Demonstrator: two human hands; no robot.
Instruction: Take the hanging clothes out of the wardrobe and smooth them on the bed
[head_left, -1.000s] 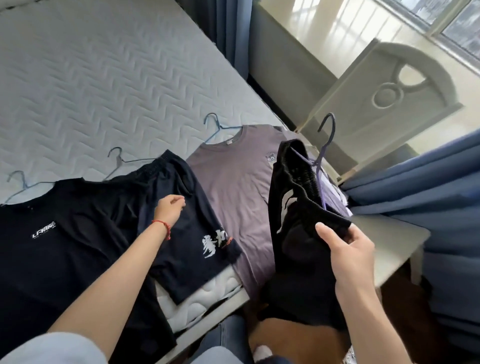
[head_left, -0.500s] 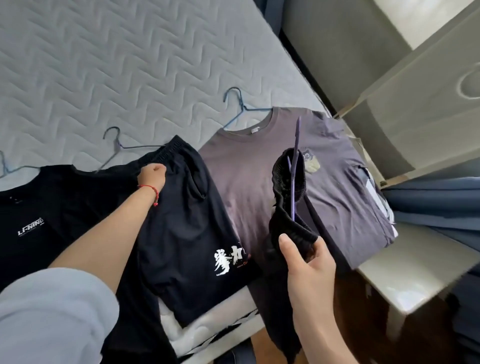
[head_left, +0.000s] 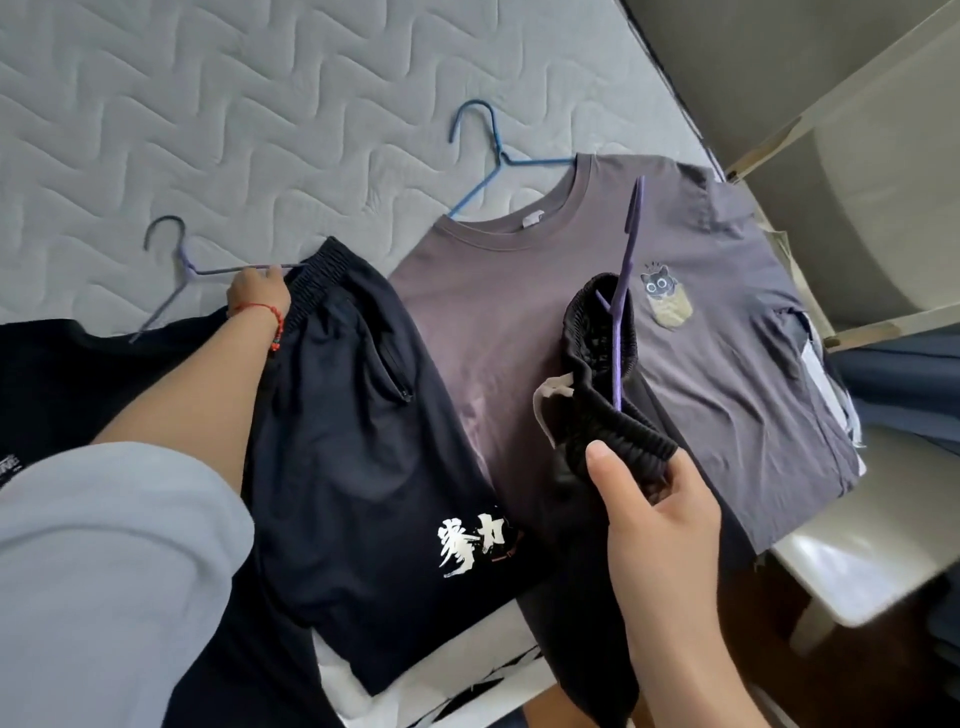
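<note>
My right hand grips a bunched pair of black shorts on a purple hanger, held above the purple-grey T-shirt that lies flat on the bed. Dark navy shorts with white lettering lie left of that shirt. My left hand rests at their waistband, fingers on the wire of their grey-purple hanger. A black T-shirt lies at the far left, partly under my arm.
A blue hanger sticks out of the purple-grey shirt's collar. A white bedside table stands at the right by the bed's corner, with a pale headboard-like panel and blue curtains behind it.
My left hand slid up from the navy shorts' leg to their waistband and hanger. My right hand carried the black shorts left, over the purple-grey shirt. My view dropped closer to the bed.
</note>
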